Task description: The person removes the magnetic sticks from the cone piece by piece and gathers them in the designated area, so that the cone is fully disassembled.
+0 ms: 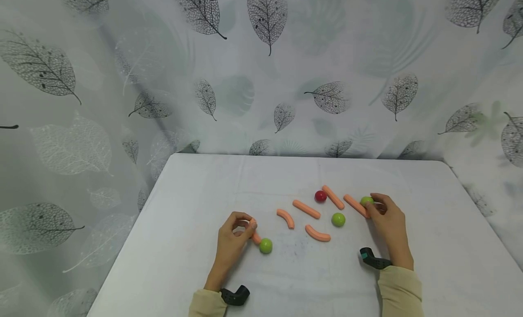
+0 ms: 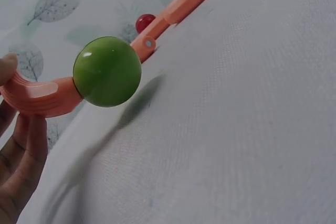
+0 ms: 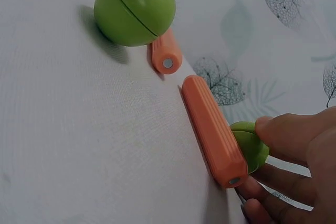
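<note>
My left hand (image 1: 233, 240) pinches a curved orange rod (image 2: 44, 95) between thumb and fingers. A green ball (image 2: 107, 72) touches the rod's far end; in the left wrist view its shadow falls apart from it on the cloth. On the right side of the table, my right hand (image 1: 389, 221) holds another green ball (image 3: 251, 148) between thumb and fingers. This ball is up against the side of a straight orange rod (image 3: 212, 129), which lies on the table and shows a small grey disc in its near end.
Between the hands lie a red ball (image 1: 320, 196), a third green ball (image 1: 338, 219), straight orange rods (image 1: 306, 209) and curved orange rods (image 1: 317, 233). A white cloth (image 1: 196, 190) covers the table. Leaf-patterned curtains (image 1: 237, 49) hang behind it and at both sides.
</note>
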`<act>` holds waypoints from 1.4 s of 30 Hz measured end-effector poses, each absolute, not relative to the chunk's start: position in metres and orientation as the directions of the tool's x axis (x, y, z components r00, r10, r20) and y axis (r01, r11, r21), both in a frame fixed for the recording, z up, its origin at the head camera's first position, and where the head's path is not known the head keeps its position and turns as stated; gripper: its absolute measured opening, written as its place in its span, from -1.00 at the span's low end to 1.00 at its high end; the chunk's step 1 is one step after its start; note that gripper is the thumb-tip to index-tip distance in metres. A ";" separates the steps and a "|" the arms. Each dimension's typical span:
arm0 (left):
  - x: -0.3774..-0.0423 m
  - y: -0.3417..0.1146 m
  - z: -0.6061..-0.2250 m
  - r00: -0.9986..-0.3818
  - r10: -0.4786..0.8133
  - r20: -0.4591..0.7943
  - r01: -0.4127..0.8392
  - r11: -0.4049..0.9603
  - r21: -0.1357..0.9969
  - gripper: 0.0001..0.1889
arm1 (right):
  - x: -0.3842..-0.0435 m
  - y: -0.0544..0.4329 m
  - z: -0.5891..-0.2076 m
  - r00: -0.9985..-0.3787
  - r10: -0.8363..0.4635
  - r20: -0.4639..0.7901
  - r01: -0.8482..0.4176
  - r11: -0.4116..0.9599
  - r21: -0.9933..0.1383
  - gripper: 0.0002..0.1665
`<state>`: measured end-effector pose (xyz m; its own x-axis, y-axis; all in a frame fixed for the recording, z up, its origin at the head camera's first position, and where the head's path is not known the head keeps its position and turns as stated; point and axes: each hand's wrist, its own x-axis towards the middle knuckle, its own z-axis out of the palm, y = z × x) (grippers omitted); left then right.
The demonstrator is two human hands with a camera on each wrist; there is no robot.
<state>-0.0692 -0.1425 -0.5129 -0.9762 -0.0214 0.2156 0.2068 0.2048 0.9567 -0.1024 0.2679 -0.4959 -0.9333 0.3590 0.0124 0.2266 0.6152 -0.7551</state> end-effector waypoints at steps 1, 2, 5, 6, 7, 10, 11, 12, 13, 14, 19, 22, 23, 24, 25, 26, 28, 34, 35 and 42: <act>-0.069 -0.142 -0.513 -0.977 -0.023 0.214 0.205 0.201 0.958 -0.77 | -0.102 0.268 -0.496 -0.931 0.364 0.018 0.225 0.612 -0.758 -0.45; -0.069 -0.142 -0.513 -0.977 -0.020 0.210 0.203 0.187 0.961 -0.78 | -0.102 0.268 -0.496 -0.929 0.370 0.022 0.225 0.609 -0.760 -0.46; -0.069 -0.142 -0.512 -0.980 -0.016 0.198 0.194 0.145 0.970 -0.77 | -0.102 0.269 -0.495 -0.918 0.395 0.039 0.222 0.593 -0.774 -0.47; -0.069 -0.141 -0.512 -0.982 -0.013 0.191 0.187 0.129 0.974 -0.76 | -0.102 0.269 -0.495 -0.911 0.410 0.049 0.223 0.588 -0.778 -0.48; -0.069 -0.141 -0.512 -0.983 -0.009 0.183 0.180 0.118 0.977 -0.74 | -0.101 0.269 -0.494 -0.904 0.424 0.060 0.223 0.587 -0.778 -0.49; -0.071 -0.139 -0.510 -0.988 0.005 0.151 0.151 0.088 0.985 -0.69 | -0.098 0.269 -0.491 -0.880 0.461 0.115 0.204 0.585 -0.785 -0.54; -0.071 -0.139 -0.510 -0.990 0.013 0.140 0.140 0.079 0.987 -0.66 | -0.098 0.268 -0.490 -0.870 0.473 0.141 0.190 0.584 -0.789 -0.56; -0.071 -0.138 -0.509 -0.992 0.022 0.126 0.128 0.066 0.990 -0.64 | -0.097 0.266 -0.489 -0.862 0.479 0.166 0.170 0.582 -0.795 -0.58; -0.072 -0.137 -0.509 -0.993 0.032 0.113 0.115 0.051 0.992 -0.62 | -0.096 0.264 -0.488 -0.858 0.474 0.197 0.141 0.586 -0.798 -0.60; -0.072 -0.136 -0.508 -0.994 0.038 0.101 0.102 0.033 0.994 -0.61 | -0.095 0.262 -0.487 -0.856 0.465 0.228 0.107 0.589 -0.801 -0.61; -0.072 -0.126 -0.503 -0.997 0.079 0.025 0.019 -0.085 0.996 -0.57 | -0.090 0.246 -0.483 -0.872 0.332 0.361 -0.083 0.626 -0.775 -0.63; -0.071 -0.120 -0.500 -0.994 0.105 -0.002 -0.018 -0.151 0.988 -0.56 | -0.086 0.237 -0.481 -0.887 0.232 0.399 -0.165 0.648 -0.743 -0.62; -0.071 -0.119 -0.499 -0.994 0.113 -0.006 -0.024 -0.166 0.986 -0.56 | -0.084 0.235 -0.481 -0.892 0.198 0.407 -0.188 0.656 -0.731 -0.62; -0.071 -0.117 -0.498 -0.993 0.119 -0.009 -0.031 -0.180 0.983 -0.56 | -0.083 0.233 -0.481 -0.894 0.162 0.418 -0.219 0.655 -0.723 -0.62; -0.071 -0.116 -0.497 -0.992 0.128 -0.017 -0.042 -0.193 0.980 -0.55 | -0.082 0.231 -0.480 -0.897 0.124 0.424 -0.248 0.653 -0.716 -0.62; -0.071 -0.115 -0.495 -0.990 0.138 -0.024 -0.052 -0.204 0.978 -0.55 | -0.081 0.228 -0.480 -0.899 0.088 0.430 -0.276 0.649 -0.709 -0.62; -0.072 -0.114 -0.493 -0.987 0.155 -0.045 -0.080 -0.232 0.970 -0.54 | -0.079 0.224 -0.479 -0.899 0.016 0.439 -0.330 0.635 -0.698 -0.60; -0.076 -0.108 -0.483 -0.969 0.224 -0.107 -0.172 -0.290 0.942 -0.63 | -0.074 0.204 -0.478 -0.879 -0.170 0.445 -0.460 0.548 -0.698 -0.53; -0.076 -0.106 -0.481 -0.965 0.237 -0.112 -0.181 -0.292 0.939 -0.65 | -0.072 0.200 -0.477 -0.876 -0.198 0.440 -0.473 0.534 -0.701 -0.51; -0.078 -0.098 -0.476 -0.949 0.298 -0.102 -0.188 -0.278 0.942 -0.60 | -0.059 0.174 -0.472 -0.856 -0.381 0.351 -0.501 0.438 -0.746 -0.52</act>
